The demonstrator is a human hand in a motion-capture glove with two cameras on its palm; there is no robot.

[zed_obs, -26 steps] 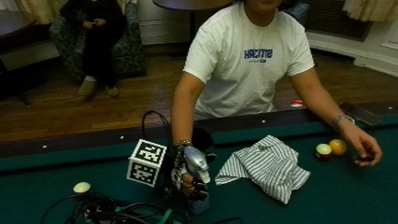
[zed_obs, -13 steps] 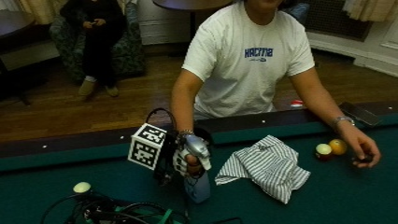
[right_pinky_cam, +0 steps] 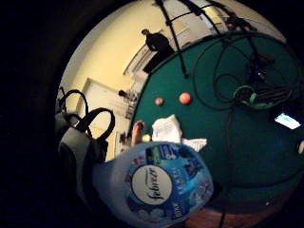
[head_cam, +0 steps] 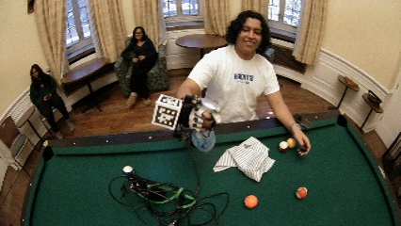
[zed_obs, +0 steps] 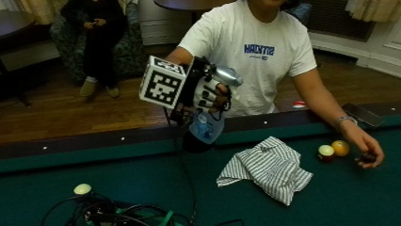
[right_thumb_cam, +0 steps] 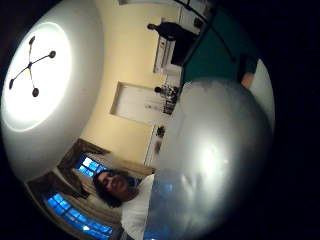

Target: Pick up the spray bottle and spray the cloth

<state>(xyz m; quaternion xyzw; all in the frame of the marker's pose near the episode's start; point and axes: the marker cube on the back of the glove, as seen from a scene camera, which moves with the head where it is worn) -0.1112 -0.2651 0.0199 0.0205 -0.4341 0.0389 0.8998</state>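
Your gloved right hand (zed_obs: 205,94) was clenched around the spray bottle (zed_obs: 208,123), fingers curled at its neck, holding it raised above the rail of the green table (zed_obs: 144,183). The bottle hung clear of the felt, its silver head (zed_obs: 227,75) uppermost. The striped cloth (zed_obs: 266,168) lay crumpled on the felt, apart from the bottle. Your bare hand (zed_obs: 366,149) rested beside two balls (zed_obs: 332,149) near the cloth.
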